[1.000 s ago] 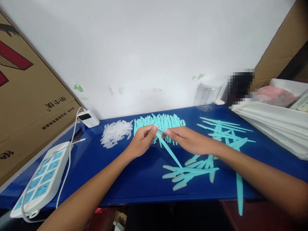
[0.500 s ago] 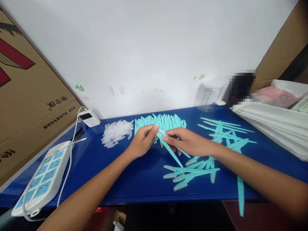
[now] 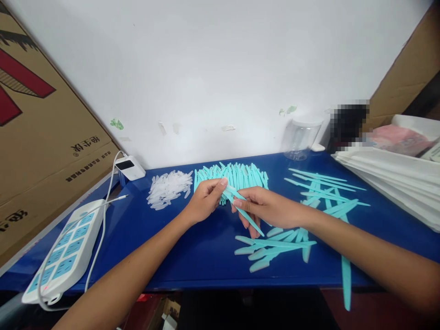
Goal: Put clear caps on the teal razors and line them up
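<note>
My left hand [image 3: 208, 198] pinches the head end of a turquoise eyebrow razor between thumb and fingers. Its long tapered handle [image 3: 253, 223] points down to the right. My right hand [image 3: 256, 205] is closed around the razors' handles just beside it; at least one more seems to be in its fingers, partly hidden. Behind both hands lies a dense row of turquoise razors [image 3: 240, 174]. A heap of small translucent white covers [image 3: 168, 188] is left of that row. Looser razors [image 3: 275, 250] lie crossed below and to the right of my right hand.
A white power strip [image 3: 65, 252] with a cable and a white device [image 3: 130, 168] stand on the left by a cardboard box [image 3: 51, 151]. At the back right is a clear plastic jar [image 3: 300, 140]. White trays [image 3: 388, 172] are stacked at right. One razor overhangs the blue table's [image 3: 192, 270] front edge.
The right hand's fingers have opened out a little beneath the razors and shifted along the handles. My left hand keeps its pinch. The whole view has moved slightly.
</note>
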The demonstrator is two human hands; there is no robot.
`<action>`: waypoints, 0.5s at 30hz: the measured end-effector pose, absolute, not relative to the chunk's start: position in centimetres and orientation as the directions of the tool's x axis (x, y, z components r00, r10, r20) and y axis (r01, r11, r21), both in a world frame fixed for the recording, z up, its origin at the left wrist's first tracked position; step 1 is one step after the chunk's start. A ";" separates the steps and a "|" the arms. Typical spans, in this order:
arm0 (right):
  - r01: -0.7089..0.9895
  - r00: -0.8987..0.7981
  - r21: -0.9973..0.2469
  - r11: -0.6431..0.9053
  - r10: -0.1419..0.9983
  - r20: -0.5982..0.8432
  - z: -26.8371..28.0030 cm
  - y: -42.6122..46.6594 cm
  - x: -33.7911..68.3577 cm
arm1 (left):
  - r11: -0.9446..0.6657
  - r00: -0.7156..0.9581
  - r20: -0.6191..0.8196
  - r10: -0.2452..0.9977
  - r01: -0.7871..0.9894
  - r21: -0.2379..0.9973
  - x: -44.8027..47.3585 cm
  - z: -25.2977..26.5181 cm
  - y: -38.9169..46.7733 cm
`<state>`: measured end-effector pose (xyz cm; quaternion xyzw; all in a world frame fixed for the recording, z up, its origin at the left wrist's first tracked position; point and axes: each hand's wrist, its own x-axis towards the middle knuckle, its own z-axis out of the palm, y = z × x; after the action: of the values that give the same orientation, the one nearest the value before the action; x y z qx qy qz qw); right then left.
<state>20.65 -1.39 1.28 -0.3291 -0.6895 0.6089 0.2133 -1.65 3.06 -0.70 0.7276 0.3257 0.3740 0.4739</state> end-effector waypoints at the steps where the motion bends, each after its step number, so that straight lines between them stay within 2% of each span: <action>1: 0.198 -0.694 -0.980 0.037 0.711 -0.113 1.3 -1.4 20.6 | -0.335 0.515 0.230 0.826 0.120 0.935 -1.6 -0.7 3.0; 4: 0.206 -0.700 -0.978 0.025 0.702 -0.129 1.6 -1.4 20.6 | -0.334 0.527 0.231 0.818 0.108 0.937 -1.5 -0.9 2.9; 8: 0.226 -0.692 -0.970 0.089 0.715 -0.096 1.9 -1.4 20.8 | -0.343 0.493 0.257 0.831 0.090 0.935 -2.0 -0.9 3.9; 10: 0.249 -0.688 -0.963 0.103 0.719 -0.101 2.0 -1.3 21.1 | -0.338 0.373 0.293 0.880 0.058 0.939 -3.2 -0.5 5.1; 12: 0.272 -0.676 -0.956 0.113 0.730 -0.106 2.0 -1.0 21.5 | -0.360 0.181 0.347 0.920 0.041 0.932 -4.9 0.2 6.7; 14: 0.325 -0.630 -0.937 0.124 0.768 -0.117 2.0 -0.4 22.0 | -0.439 0.025 0.440 0.897 0.145 0.887 -6.7 1.1 8.0; 15: 0.377 -0.586 -0.918 0.126 0.800 -0.131 2.0 0.1 22.4 | -0.476 -0.019 0.498 0.867 0.264 0.839 -7.6 1.4 8.5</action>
<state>22.40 0.09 1.96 -0.4073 -0.7222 0.5208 0.2031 -7.56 8.48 1.44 0.6474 0.4367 0.5647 0.2668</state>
